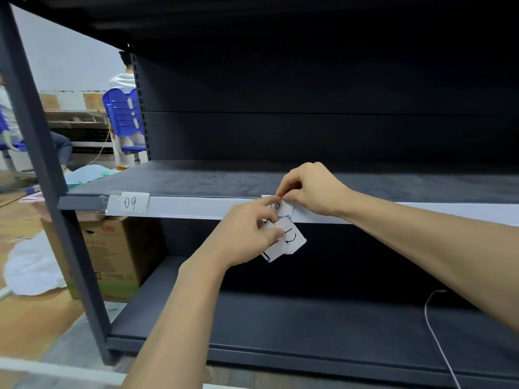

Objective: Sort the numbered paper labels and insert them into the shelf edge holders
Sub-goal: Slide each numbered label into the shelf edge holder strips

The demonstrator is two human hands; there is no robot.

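Fingers (290,184) were found busy at the front of the dark shelf (252,178), along which the pale edge holder (196,206) ran, label 09 (132,203) already seated at its left end. Label 10 (278,206) was pinched at its top edge by the right hand (311,189) and pressed by the straight forefinger (262,203) of the left hand (247,234), while spare labels (290,237) were gripped under its thumb and curled fingers. Such paper was judged light, limp, easily creased, and best held by its edges.
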